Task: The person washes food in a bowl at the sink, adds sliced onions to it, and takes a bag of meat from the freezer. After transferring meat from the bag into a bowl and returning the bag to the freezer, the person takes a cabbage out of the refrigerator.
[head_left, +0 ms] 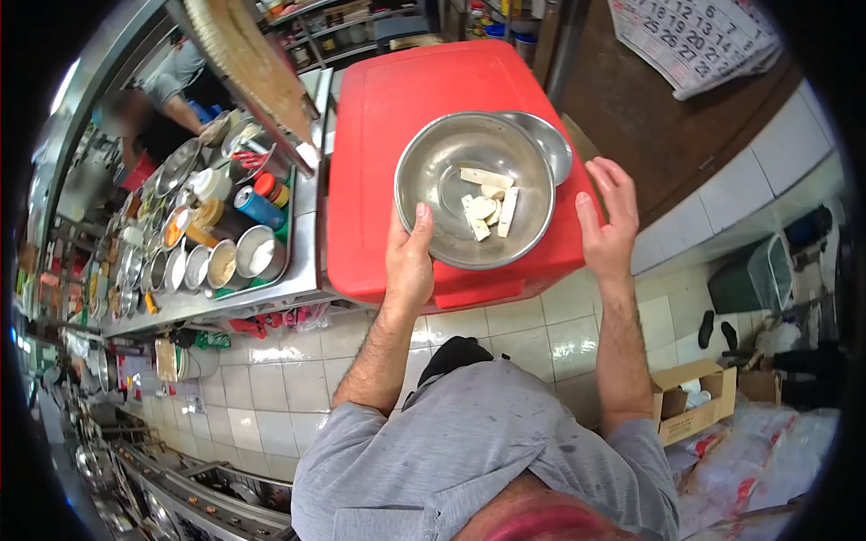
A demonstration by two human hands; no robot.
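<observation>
A steel mixing bowl (pixel 419 171) is over the red lid of a large cooler box (pixel 379 99). Inside it lie several pale cut pieces (pixel 485 207), some stick-shaped and some chunky; their kind I cannot make out. My left hand (pixel 413 252) grips the bowl's near left rim, thumb on the inside and fingers hidden beneath. Behind the bowl's right side a second metal bowl (pixel 552 149) partly shows. My right hand (pixel 610 216) is apart from the bowl, to its right, fingers raised and thumb spread, holding nothing.
At left, a steel counter (pixel 302 243) carries several small metal bowls (pixel 260 252), a blue can (pixel 259 207) and bottles. Another person (pixel 180 86) stands beyond it. A calendar (pixel 695 41) hangs at upper right. A cardboard box (pixel 695 401) and plastic bags (pixel 749 451) are on the right.
</observation>
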